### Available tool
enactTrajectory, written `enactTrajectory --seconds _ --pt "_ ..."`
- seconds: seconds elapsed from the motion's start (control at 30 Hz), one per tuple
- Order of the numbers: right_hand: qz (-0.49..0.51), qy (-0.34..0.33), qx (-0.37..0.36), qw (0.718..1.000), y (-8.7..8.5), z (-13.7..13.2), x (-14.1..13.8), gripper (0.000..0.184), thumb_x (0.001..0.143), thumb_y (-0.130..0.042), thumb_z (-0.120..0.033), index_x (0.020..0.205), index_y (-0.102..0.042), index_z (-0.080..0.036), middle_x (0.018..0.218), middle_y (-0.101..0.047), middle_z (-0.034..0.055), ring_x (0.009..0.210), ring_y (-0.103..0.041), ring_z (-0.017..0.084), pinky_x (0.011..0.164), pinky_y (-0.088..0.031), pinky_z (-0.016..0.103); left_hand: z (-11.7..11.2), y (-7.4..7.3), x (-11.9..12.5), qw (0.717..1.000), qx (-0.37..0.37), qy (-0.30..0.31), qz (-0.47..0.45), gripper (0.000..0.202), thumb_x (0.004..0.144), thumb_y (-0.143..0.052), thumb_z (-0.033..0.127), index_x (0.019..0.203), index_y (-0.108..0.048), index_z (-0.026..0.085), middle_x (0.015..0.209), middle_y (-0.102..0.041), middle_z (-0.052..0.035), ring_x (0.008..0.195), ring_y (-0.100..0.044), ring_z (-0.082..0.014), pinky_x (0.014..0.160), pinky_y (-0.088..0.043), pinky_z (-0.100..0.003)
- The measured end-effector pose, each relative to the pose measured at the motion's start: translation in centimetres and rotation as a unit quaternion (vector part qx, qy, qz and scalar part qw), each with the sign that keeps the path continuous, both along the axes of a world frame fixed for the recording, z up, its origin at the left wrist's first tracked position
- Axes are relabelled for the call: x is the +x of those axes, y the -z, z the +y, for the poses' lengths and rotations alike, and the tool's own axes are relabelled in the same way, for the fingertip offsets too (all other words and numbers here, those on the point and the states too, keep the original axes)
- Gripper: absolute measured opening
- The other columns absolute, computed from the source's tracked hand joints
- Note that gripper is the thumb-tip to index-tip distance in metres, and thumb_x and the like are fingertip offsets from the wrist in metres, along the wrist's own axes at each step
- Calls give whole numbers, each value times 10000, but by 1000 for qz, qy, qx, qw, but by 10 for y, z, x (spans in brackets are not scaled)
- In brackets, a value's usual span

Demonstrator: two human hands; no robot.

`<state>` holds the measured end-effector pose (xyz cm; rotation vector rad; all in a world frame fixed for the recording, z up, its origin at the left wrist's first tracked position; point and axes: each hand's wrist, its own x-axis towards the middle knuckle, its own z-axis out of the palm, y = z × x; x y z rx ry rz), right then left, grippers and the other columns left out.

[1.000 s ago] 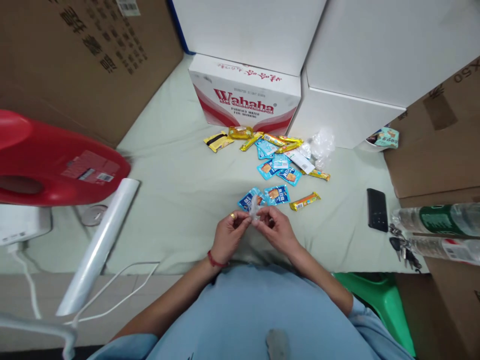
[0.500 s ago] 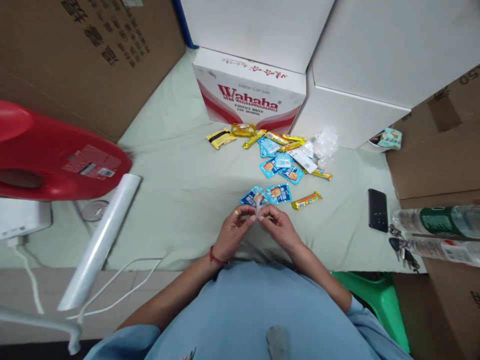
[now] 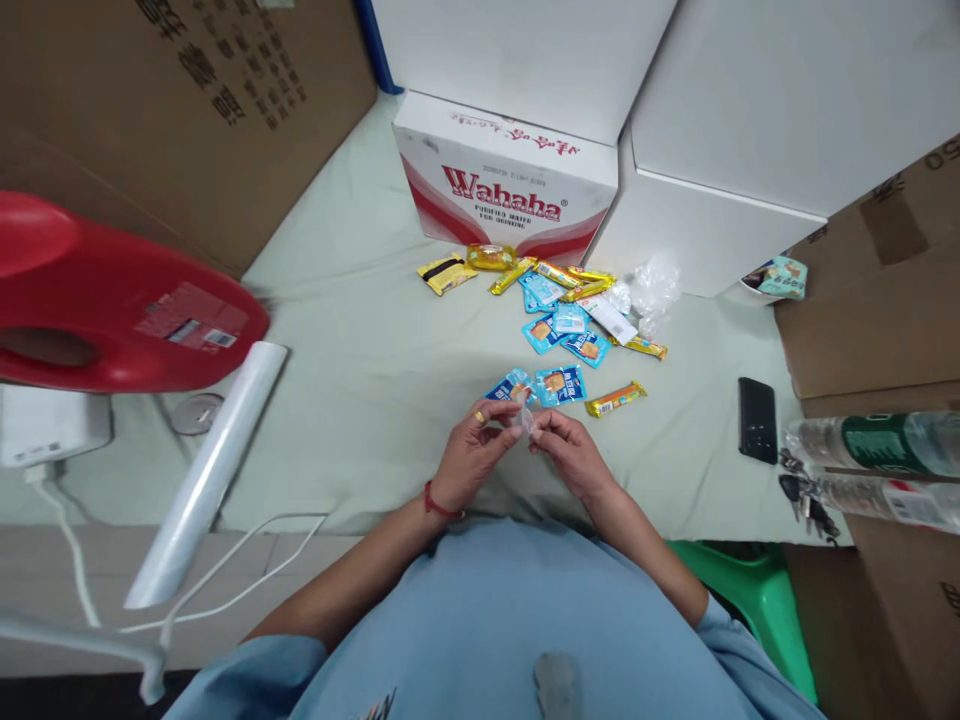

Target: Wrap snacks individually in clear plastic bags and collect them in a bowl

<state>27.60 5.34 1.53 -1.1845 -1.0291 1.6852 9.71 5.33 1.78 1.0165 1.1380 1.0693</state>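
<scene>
Between my two hands is a small clear plastic bag point(image 3: 526, 418), crumpled and see-through. My left hand point(image 3: 474, 446) pinches its left side with thumb and fingertips. Its right side is pinched by my right hand point(image 3: 576, 453). Just beyond my fingertips lie two blue snack packets; one blue packet point(image 3: 561, 385) is in plain sight, the other packet point(image 3: 511, 385) is partly covered by the bag and my left fingers. A yellow snack stick point(image 3: 615, 400) rests to the right of them.
Farther back, several blue packets point(image 3: 586, 347) and yellow sticks point(image 3: 555, 274) lie in a pile beside crumpled clear plastic point(image 3: 655, 288). Behind stands a Wahaba-type water carton point(image 3: 506, 195). A red jug point(image 3: 127, 300) and white roll point(image 3: 210, 470) are left; a phone point(image 3: 757, 420) and bottles point(image 3: 877, 440) right.
My hands have moved slightly apart, and the clear bag between them shows wider and more spread. The whole view has shifted a little. The packets on the cloth lie as before.
</scene>
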Motion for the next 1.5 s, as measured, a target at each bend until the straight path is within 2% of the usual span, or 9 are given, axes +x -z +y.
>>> enactTrajectory --seconds 0.13,0.3,0.47,0.6,0.77,0.97,1.13,1.27,1.5 --pt "11 2 -16 1000 4 -4 1 281 792 -793 -480 803 -674 -226 741 -617 -6 711 -545 166 702 -468 296 3 -1 1 999 32 -8 33 310 819 -794 522 826 -744 216 970 -643 -45 920 -601 -183 790 -485 -274" --pt "33 28 -28 999 3 -6 12 277 778 -794 -465 800 -654 -227 772 -610 -1 690 -544 159 706 -474 302 5 0 -6 999 5 -23 44 319 851 -758 529 831 -707 214 886 -621 -19 837 -554 -163 736 -463 -254" --pt "20 7 -19 1000 4 -7 10 292 780 -793 -481 766 -652 -226 730 -608 -3 702 -532 166 707 -448 300 1 -4 2 993 81 37 72 216 865 -769 432 973 -778 245 1034 -682 -63 973 -627 -207 841 -505 -308" --pt "17 1 -16 1000 5 -8 7 293 792 -792 -487 786 -655 -227 758 -609 -2 716 -531 165 716 -449 300 1 -4 7 984 127 35 118 170 886 -750 411 846 -773 248 942 -689 -55 941 -619 -210 924 -482 -344" --pt "48 35 -25 998 3 -6 17 292 777 -811 -466 767 -656 -220 772 -611 6 711 -533 162 713 -463 300 4 4 -2 997 40 14 70 352 891 -728 553 822 -691 209 887 -642 -30 840 -569 -172 790 -461 -290" --pt "155 66 -67 983 3 -6 27 241 727 -847 -355 738 -661 -202 768 -611 -3 708 -543 139 701 -506 267 3 13 -6 990 -94 -47 -96 502 776 -822 649 888 -605 210 1036 -710 -41 938 -631 -175 877 -522 -317" --pt "196 69 -88 974 5 -5 32 231 725 -863 -314 740 -672 -185 793 -642 -2 687 -582 122 629 -520 229 6 10 -9 976 -114 -77 -171 515 743 -880 593 881 -542 231 922 -698 8 853 -645 -145 807 -525 -288" --pt "206 59 -96 972 8 -6 36 253 739 -874 -341 766 -672 -190 699 -639 -15 606 -597 121 594 -565 242 9 6 -15 975 -110 -54 -186 439 777 -867 523 875 -559 227 910 -696 2 852 -641 -143 815 -523 -290" --pt "204 32 -78 975 7 -10 38 278 773 -877 -362 786 -662 -187 735 -673 -4 568 -616 107 497 -556 200 18 4 -26 998 -14 -46 -50 238 809 -681 277 1040 -682 221 1134 -742 -70 1111 -638 -231 933 -499 -360"
